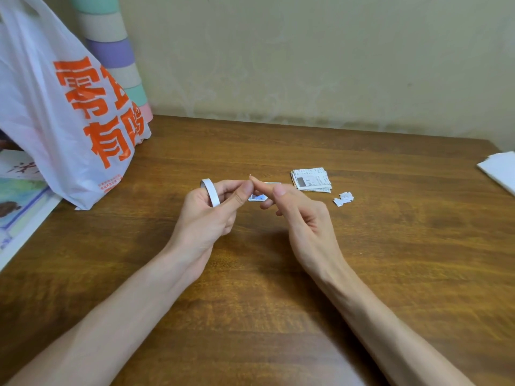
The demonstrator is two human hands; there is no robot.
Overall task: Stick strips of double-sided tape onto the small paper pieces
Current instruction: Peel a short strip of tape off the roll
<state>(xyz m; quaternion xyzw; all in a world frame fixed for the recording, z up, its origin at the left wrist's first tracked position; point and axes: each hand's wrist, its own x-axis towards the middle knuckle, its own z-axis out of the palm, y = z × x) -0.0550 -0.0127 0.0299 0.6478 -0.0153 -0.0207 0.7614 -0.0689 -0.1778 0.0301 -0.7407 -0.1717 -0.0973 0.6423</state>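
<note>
Tape (209,192) sits as a thin white ring looped around the fingers of our left hand (207,215). That hand's fingers are curled through it, and thumb and forefinger are pinched together at the hand's one o'clock. There they meet the tip of the forefinger of our right hand (301,215), which points toward ten o'clock with the thumb just beside it and the other fingers curled under. Whether the right hand actually grips anything we cannot tell, since the meeting point is too small to read.

We judge the step to be freeing a short strip from the ring. To do it well we should keep the ring steady on the left fingers, draw the end out straight and touch the glue side as little as possible. Then we lay it flat along the piece (257,197) before pressing.

That piece shows just below the touching fingertips, partly hidden by them. We cannot say whether it is held or resting on the table (362,274).

The stack (312,180) of further pieces lies near, at one o'clock from the right hand. White scraps (344,198) lie beside the stack at its four o'clock. A bag (55,107) stands well apart at the left hand's ten o'clock.
</note>
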